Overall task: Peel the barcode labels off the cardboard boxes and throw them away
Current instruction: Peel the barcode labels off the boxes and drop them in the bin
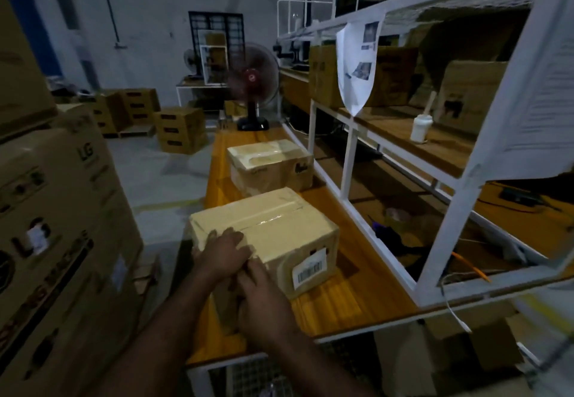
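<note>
This is a warehouse or packing area. Big printed appliance cartons (62,210) are stacked at the left, and more brown boxes (180,129) stand in piles on the bare concrete floor (161,185). A white metal rack (348,154) holds shelf cartons (469,98) on wooden boards, with a printed sheet (357,64) hanging from it. A taped box (279,229) bearing a barcode label (309,268) and a second taped box (267,167) sit on the orange tabletop (341,297). A pedestal fan (253,77) stands at its far end.

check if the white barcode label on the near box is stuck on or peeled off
Stuck on: the white barcode label sits whole on the near tan cardboard box.
</note>
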Demonstrator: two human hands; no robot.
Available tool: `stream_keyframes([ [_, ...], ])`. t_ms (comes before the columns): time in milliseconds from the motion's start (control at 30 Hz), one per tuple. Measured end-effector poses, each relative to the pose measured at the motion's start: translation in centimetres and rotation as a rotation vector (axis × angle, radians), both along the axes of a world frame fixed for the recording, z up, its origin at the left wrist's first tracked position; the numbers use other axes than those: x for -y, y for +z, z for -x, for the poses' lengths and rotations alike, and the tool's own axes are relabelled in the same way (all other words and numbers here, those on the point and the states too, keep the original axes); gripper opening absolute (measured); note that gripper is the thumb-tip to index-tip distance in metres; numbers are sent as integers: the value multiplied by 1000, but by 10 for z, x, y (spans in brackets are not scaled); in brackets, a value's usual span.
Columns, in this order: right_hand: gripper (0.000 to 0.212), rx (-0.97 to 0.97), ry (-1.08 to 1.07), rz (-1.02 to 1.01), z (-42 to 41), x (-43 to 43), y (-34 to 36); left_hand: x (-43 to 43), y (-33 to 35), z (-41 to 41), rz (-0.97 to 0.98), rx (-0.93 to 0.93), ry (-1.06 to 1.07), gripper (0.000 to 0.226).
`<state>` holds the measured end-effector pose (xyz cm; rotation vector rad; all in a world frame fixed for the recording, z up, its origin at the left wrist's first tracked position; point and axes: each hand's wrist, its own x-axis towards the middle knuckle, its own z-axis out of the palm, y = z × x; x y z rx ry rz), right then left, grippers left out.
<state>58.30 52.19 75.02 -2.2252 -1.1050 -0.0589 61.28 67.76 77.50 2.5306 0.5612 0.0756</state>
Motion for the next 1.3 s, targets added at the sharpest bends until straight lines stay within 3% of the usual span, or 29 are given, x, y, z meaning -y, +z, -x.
stream_keyframes([
  [100, 37, -116, -10, -96, -35, 6, 13, -19, 1, -14, -21, 74, -9, 53],
  [267, 25, 187, -255, -51, -136, 42, 28, -50, -8, -43, -130, 167, -48, 41],
  [367, 21, 188, -237, 88, -193, 49, 20, -67, -5, -61, -118, 213, -40, 34],
  [433, 21, 131, -185, 44, -218, 44, 10, -76, -2, -73, -242, 323, 35, 30],
  [533, 20, 158, -163, -9, -247, 27, -2, -91, -5, -96, -608, 480, 204, 41],
  [633, 18, 174, -160, -37, -270, 16, -7, -81, -20, -103, -685, 698, 328, 32],
  [733, 17, 157, -164, -83, -280, 8, -10, -26, -53, -99, -542, 793, 310, 31],
  [833, 15, 167, -162, -136, -283, 3, -11, 21, -99, -103, -304, 708, 201, 24],
  [1033, 17, 213, -150, -112, -288, 3, -12, 49, -118, -126, 81, 639, 378, 33],
  [1200, 20, 224, -161, -113, -289, 2, -21, 51, -113, -136, 366, 757, 547, 36],
  [1300, 25, 207, -156, -130, -289, 3, -24, 55, -118, -139, 393, 781, 498, 34],
])
